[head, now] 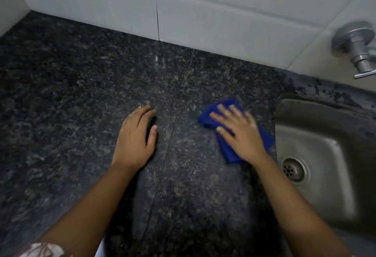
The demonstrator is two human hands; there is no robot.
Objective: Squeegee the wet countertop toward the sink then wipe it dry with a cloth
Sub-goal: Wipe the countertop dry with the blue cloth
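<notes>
A dark speckled granite countertop (81, 98) fills most of the view. A folded blue cloth (225, 151) lies on it just left of the steel sink (329, 147). My right hand (238, 130) presses flat on the cloth with fingers spread, slightly blurred. My left hand (136, 136) rests palm down on the bare counter, to the left of the cloth, holding nothing. No squeegee is in view.
A white tiled wall (203, 12) runs along the back of the counter and turns the corner at the far left. A metal tap (358, 49) juts from the wall above the sink. The sink drain (294, 169) shows at the right.
</notes>
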